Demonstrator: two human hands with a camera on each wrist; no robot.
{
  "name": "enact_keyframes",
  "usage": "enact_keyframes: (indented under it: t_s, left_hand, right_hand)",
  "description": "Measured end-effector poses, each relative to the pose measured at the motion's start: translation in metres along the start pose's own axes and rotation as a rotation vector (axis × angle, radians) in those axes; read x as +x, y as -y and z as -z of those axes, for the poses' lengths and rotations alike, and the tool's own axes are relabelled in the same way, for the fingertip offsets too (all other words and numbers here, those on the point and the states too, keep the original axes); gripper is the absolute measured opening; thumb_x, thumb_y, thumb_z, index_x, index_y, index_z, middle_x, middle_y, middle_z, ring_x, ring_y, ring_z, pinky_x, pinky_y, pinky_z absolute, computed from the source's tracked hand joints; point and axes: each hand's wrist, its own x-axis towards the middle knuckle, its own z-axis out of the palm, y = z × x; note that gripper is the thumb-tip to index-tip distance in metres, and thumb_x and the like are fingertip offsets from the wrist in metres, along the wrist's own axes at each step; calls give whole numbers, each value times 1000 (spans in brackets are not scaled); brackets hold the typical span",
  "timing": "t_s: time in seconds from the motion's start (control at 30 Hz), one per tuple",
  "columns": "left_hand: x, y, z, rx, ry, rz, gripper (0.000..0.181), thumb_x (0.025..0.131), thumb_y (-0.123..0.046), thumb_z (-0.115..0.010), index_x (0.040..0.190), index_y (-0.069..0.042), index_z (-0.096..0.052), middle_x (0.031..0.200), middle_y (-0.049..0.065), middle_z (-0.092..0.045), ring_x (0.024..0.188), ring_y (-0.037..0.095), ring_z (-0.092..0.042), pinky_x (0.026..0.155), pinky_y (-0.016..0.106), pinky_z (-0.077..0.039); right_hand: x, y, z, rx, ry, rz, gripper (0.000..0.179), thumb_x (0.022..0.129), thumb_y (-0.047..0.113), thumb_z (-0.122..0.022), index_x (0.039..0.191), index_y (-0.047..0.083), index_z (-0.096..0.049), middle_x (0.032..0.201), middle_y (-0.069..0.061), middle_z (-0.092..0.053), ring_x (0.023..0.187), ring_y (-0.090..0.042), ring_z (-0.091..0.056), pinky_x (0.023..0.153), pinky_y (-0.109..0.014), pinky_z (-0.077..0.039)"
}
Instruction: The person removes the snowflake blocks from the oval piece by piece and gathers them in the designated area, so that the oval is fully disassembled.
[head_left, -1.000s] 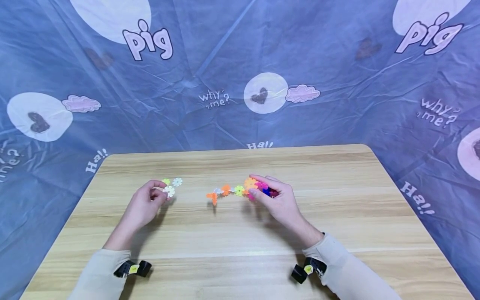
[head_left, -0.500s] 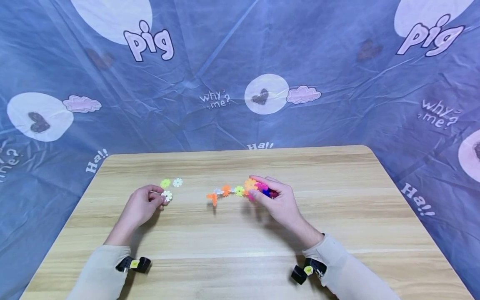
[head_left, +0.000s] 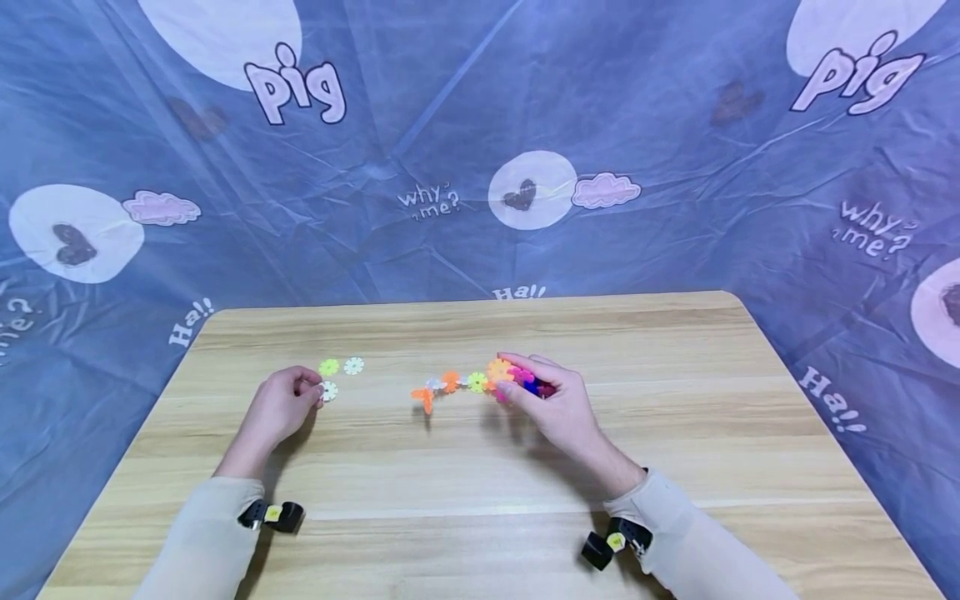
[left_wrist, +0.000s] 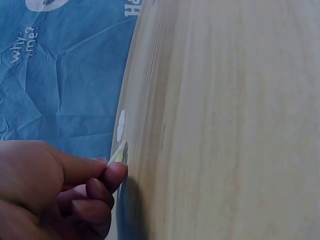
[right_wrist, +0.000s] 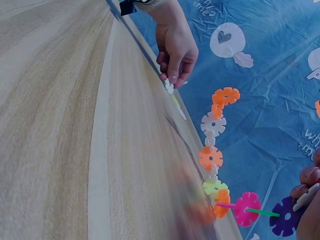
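Note:
My left hand [head_left: 279, 408] pinches a white snowflake building disc [head_left: 329, 391] between thumb and forefinger, low over the left part of the table. In the left wrist view that disc [left_wrist: 118, 151] shows edge-on. Just behind it a yellow-green disc [head_left: 329, 367] and another white disc [head_left: 354, 366] lie flat. My right hand [head_left: 562, 404] grips one end of a chain of interlocked snowflake discs [head_left: 450, 382], held above the table and stretching left. The right wrist view shows its orange, clear, yellow-green, pink [right_wrist: 247, 209] and purple [right_wrist: 286, 216] discs; part is hidden by my fingers.
The wood-grain table [head_left: 480, 517] extends under both forearms. A blue printed cloth [head_left: 420, 125] hangs behind it and at its sides. Each wrist wears a strap with a small black camera [head_left: 287, 517].
My left hand has moved slightly left and down with the white disc, uncovering the yellow-green disc behind. The right hand and its chain stay nearly still.

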Motion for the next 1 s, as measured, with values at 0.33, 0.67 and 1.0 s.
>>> enact_keyframes:
  t_s: [0.33,0.67,1.0]
  left_hand:
    - [5,3,0,36,0,14,22,106,-9,-64,121,6,-67,82,8,-72,74,18,-63,73,33,-45]
    - [-5,-15,0,-38,-45,-37,28,108,-15,-60,127,4,-69,91,11,-72,76,17,-61,69,30,-46]
    - [-15,-60,-7,-197,-39,-179,27,109,-15,-61,125,3,-72,97,11,-75,86,16,-62,74,24,-49]
  right_hand:
    - [-1,-2,0,-3,-3,-3,42,93,8,-82,135,8,-75,108,-15,-74,86,-11,-67,72,-23,-58]
    - [-1,-2,0,0,-4,0,41,94,7,-81,135,6,-74,113,-19,-75,88,-10,-70,75,-24,-60]
    - [-2,-2,-1,7,0,15,42,94,6,-80,135,5,-74,113,-19,-75,89,-11,-69,77,-24,-60]
